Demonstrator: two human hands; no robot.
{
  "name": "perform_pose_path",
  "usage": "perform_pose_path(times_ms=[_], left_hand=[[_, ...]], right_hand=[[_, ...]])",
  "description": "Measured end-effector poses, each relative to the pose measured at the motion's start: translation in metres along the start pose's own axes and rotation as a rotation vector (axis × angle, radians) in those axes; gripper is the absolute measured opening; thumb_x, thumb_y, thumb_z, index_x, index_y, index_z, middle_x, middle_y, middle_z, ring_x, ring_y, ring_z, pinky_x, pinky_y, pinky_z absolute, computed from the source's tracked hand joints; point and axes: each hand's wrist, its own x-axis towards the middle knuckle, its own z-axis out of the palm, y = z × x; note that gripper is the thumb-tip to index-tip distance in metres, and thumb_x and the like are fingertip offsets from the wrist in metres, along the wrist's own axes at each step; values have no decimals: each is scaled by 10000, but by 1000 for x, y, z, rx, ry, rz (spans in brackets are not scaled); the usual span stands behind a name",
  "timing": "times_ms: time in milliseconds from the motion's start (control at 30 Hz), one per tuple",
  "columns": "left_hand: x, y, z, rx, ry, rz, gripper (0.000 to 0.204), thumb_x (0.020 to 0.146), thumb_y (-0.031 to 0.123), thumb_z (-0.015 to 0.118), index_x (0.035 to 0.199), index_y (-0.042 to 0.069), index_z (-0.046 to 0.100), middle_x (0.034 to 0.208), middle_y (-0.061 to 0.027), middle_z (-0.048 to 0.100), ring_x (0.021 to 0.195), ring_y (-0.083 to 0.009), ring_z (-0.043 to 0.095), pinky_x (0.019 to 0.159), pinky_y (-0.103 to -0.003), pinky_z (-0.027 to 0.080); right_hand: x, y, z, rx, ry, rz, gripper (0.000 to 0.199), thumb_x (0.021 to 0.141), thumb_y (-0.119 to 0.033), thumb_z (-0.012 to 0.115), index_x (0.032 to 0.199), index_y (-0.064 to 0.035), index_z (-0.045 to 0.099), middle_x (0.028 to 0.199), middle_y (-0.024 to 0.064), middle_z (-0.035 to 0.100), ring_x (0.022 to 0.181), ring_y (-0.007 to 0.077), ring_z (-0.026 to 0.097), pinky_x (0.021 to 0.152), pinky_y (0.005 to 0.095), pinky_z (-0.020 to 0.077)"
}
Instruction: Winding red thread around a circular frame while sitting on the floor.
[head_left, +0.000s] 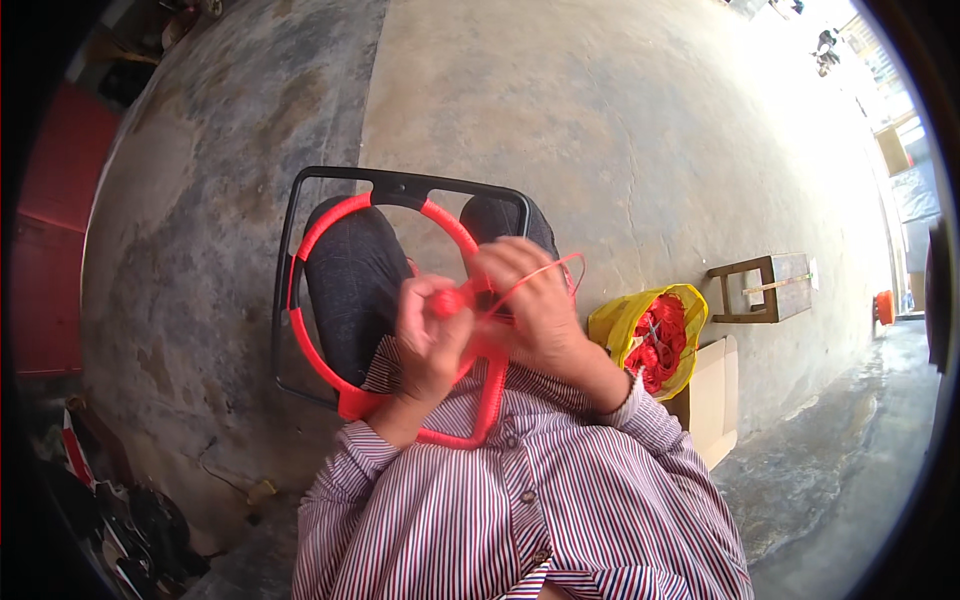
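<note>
Both the left hand (430, 330) and right hand (535, 310) crowd together, left fingers curled round a red bundle (447, 303), the right's hold on a looped strand (545, 268) too blurred to tell. Toward nine o'clock, nearer the left, a black frame (385, 193) lies over the thighs (350, 275), its ring (332, 217) wrapped red, bare at twelve.

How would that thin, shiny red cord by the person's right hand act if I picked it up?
The thin red cord would probably bend easily, because it curves in an open arc by the bare right hand. It's likely light, since it looks much narrower than the fingers. I can't tell whether it's slippery.
</note>
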Motion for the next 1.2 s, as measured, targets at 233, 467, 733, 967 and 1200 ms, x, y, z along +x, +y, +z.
perform_pose_path(times_ms=[233, 467, 733, 967, 1200], left_hand=[[2, -15, -6, -252, 34, 31, 322, 865, 163, 573, 1121, -14, 492, 943, -46, 540, 871, -115, 502, 811, -255, 406], [16, -26, -13, -302, 76, -397, 247, 958, 255, 453, 1100, 61, 508, 740, -34, 539, 587, -98, 460, 540, -253, 390], [16, -15, -4, -532, -90, -565, 491, 963, 389, 429, 1326, 58, 429, 1016, -100, 608, 897, -191, 602, 797, -317, 470], [17, -8, 1, -615, -208, -431, 547, 859, 280, 452, 1306, -32, 408, 1257, -191, 511, 1103, -253, 541, 971, -372, 427], [18, -16, -4, -570, -268, -594, 495, 796, 189, 415, 1217, -68, 460, 1113, -249, 598, 1019, -375, 606, 918, -449, 477]], right_hand=[[-10, 19, -13, 700, 260, 325, 243, 763, -83, 619, 999, -32, 594, 931, 118, 614, 865, 183, 598, 786, 316, 466], [-72, 70, -100, 543, -208, 835, 131, 727, -128, 597, 760, -2, 611, 708, 36, 611, 666, 156, 550, 623, 283, 442], [-151, 143, -152, 1295, 1015, 711, 169, 880, -230, 575, 799, -103, 498, 652, -1, 477, 565, 102, 480, 531, 234, 431], [-67, 43, -54, 830, -112, 991, 400, 810, -75, 655, 1201, -29, 582, 717, -13, 577, 591, 75, 524, 559, 222, 439], [-62, 57, -38, 831, -37, 953, 224, 851, -191, 687, 705, -76, 561, 593, -14, 542, 539, 60, 500, 503, 230, 395]])
